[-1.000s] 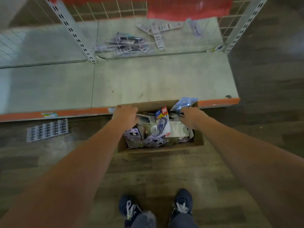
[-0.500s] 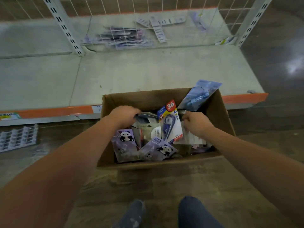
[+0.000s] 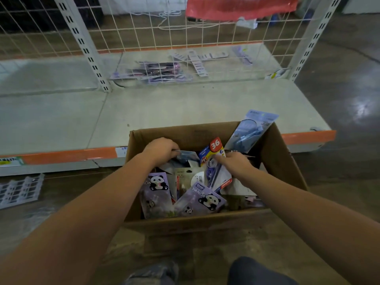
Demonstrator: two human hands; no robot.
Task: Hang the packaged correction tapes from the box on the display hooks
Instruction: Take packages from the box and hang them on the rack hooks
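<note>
Left hand (image 3: pixel 162 150) curled round a bluish pack (image 3: pixel 186 156), right hand (image 3: pixel 236 162) probably pinching something, hard to tell. Better grabbing packs from the box (image 3: pixel 205 222) by the hang-hole end, one by one.

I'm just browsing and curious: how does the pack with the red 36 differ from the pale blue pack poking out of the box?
The pack with the red 36 is brightly printed in blue, yellow and red; the pale blue pack is nearly one soft colour. The 36 pack stands among other packs in the box's middle, with the right hand at it; the blue pack leans in the far right corner, sticking above the rim, untouched. Both are flat carded packs.
</note>
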